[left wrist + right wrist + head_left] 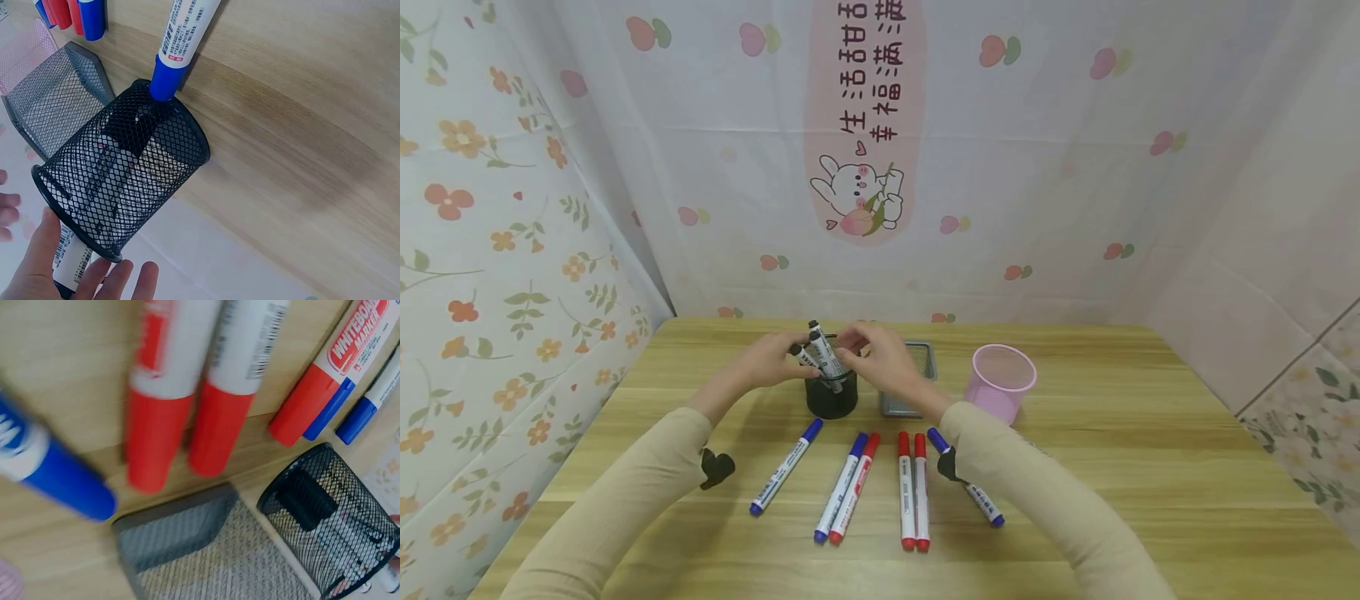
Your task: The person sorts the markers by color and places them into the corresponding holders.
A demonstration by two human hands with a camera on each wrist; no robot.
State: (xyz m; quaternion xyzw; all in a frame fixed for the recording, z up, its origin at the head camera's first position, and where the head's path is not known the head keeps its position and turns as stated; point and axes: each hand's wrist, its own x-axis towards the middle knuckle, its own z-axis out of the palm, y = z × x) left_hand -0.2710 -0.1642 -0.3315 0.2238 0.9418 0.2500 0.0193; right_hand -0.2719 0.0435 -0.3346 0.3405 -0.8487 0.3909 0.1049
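- Left hand (771,360): thumb and fingers spread about the cup's (831,402) rim; grip cannot be told; best used to steady it.
- Right hand (880,358): fingertips beside the black markers (826,357); grip likewise unclear; should guide barrels gently past the rim.
- Cup: black mesh, upright beside the tray (901,407).
- Black markers: white-barrelled, leaning inside.

Three black-and-white markers (827,358) lean inside an upright black mesh cup (831,402).

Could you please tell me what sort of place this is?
Probably an indoor tabletop workspace: a wood-grain table with whiteboard markers and a black mesh cup, backed by printed cloth.
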